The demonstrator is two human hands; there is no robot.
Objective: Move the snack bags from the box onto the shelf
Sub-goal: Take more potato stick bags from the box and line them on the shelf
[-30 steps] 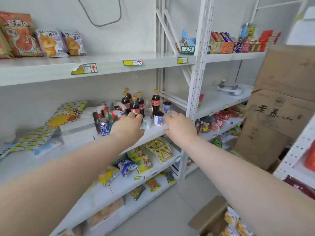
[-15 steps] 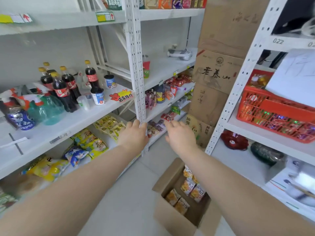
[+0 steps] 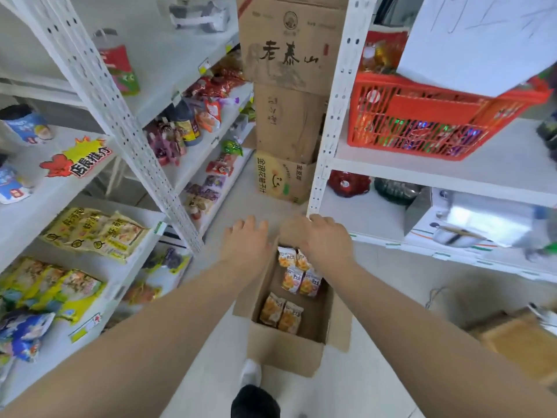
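Hands (image 3: 281, 241) reach down, fingers spread, holding nothing; next I must grab snack bags (image 3: 298, 277) from the box (image 3: 283, 351).

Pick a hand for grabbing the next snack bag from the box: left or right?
Right, probably. The right hand sits directly over the far bags inside the box. The left hand hangs over the box's left edge, further from any bag. Both hands are open and empty.

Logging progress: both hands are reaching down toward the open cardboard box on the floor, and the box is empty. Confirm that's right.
Not quite. The head view shows both the left hand and right hand over the open cardboard box on the floor, but snack bags still lie inside it.
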